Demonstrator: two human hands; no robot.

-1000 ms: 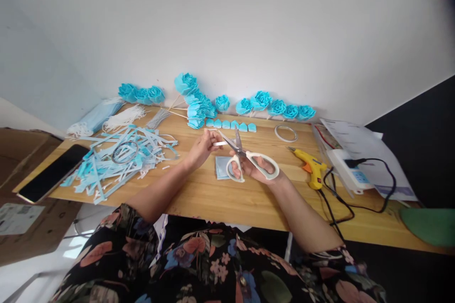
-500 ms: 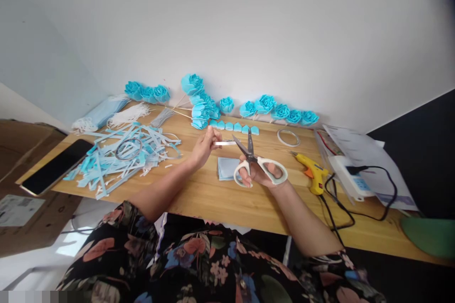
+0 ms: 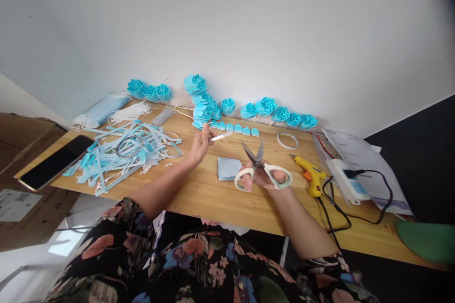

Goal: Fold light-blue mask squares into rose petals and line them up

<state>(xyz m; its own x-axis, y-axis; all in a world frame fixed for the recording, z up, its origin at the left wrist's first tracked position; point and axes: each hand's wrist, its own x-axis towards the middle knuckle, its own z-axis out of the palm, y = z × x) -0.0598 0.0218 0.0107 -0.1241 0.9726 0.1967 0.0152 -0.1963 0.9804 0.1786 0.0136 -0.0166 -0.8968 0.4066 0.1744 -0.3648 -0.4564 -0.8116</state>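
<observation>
My left hand (image 3: 201, 144) pinches a thin white strip (image 3: 222, 136) that points to the right; its exact material is hard to make out. In my right hand (image 3: 261, 178) are scissors (image 3: 259, 163) with white handles, their dark blades spread apart and clear of the strip. Just left of the right hand, a small stack of pale blue cut sheets (image 3: 228, 169) lies on the wooden table (image 3: 199, 194). Behind both hands runs a row of small blue petal pieces (image 3: 237, 128).
Blue flowers (image 3: 266, 106) line the wall. Pale blue scraps (image 3: 121, 156) and a phone (image 3: 55, 162) lie left, near folded masks (image 3: 104, 110). To the right are a tape roll (image 3: 287, 140), a yellow glue gun (image 3: 311, 175) with its cord, and a power strip (image 3: 350, 182).
The scissors have moved back from the strip, right and slightly down, with blades still apart. My left hand has shifted slightly left, and the strip now tilts upward to the right.
</observation>
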